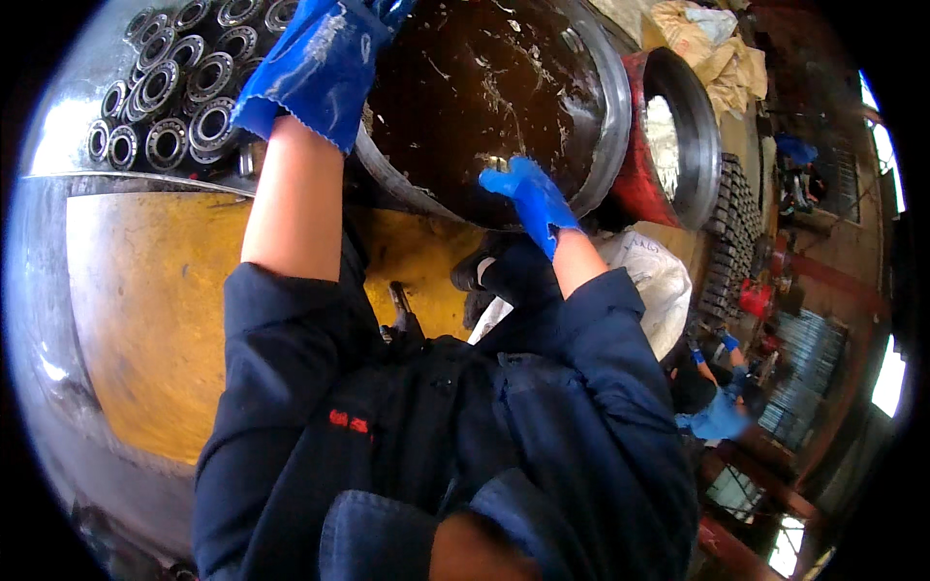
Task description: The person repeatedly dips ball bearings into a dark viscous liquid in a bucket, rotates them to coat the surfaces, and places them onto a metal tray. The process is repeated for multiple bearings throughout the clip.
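Note:
A wide round metal drum (pixel 612 82) in front of me holds dark brown grease or oil (pixel 484 87) with pale streaks on its surface. My right hand (pixel 533 194), in a blue rubber glove, is over the drum's near right part. Its fingers are bent together, with a small shiny bit at their tips that I cannot make out. My left hand (pixel 325 68), also gloved in blue, reaches past the drum's left rim. Its fingers run off the upper edge, so their grip is hidden. Beside that glove, on the left, lie several stacked roller bearings (pixel 160 87).
The bearings rest on a shiny metal table (pixel 58 126). A worn yellow panel (pixel 145 320) is nearer me. Right of the drum stand a red barrel (pixel 635 145), a white sack (pixel 664 290) and stacked dark parts (pixel 733 218). Another person (pixel 717 407) in blue works farther right.

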The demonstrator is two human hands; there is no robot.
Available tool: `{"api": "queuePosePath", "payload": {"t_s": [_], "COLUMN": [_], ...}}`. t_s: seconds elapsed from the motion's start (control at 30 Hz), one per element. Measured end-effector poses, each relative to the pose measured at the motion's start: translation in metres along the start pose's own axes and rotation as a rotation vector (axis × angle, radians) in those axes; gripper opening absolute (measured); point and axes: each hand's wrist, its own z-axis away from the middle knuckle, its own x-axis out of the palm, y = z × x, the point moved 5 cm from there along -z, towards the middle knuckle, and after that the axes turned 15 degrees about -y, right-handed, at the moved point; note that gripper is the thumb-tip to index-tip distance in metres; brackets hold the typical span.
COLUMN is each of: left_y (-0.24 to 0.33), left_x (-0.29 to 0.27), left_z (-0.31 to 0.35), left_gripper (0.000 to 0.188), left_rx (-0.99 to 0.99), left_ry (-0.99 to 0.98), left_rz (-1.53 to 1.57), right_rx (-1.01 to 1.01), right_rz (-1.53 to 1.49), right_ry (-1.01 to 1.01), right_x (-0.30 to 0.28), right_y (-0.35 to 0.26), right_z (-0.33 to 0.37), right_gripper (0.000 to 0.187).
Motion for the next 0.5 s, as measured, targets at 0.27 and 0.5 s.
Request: {"api": "queuePosePath", "payload": {"t_s": [0.27, 0.5], "left_y": [-0.008, 0.013], "left_x": [0.003, -0.016], "left_z": [-0.001, 0.004], "left_gripper": [0.046, 0.040], "left_rx": [-0.065, -0.161], "left_ry": [0.106, 0.134], "left_rz": [-0.001, -0.457], "right_rx": [0.163, -0.033], "right_rz": [0.186, -0.108], "right_ry": [-0.029, -0.201], "right_x": [-0.009, 0.018], "right_y": [0.103, 0.094], "right_z": [-0.094, -0.124], "right_gripper": [0.047, 0.049]}}
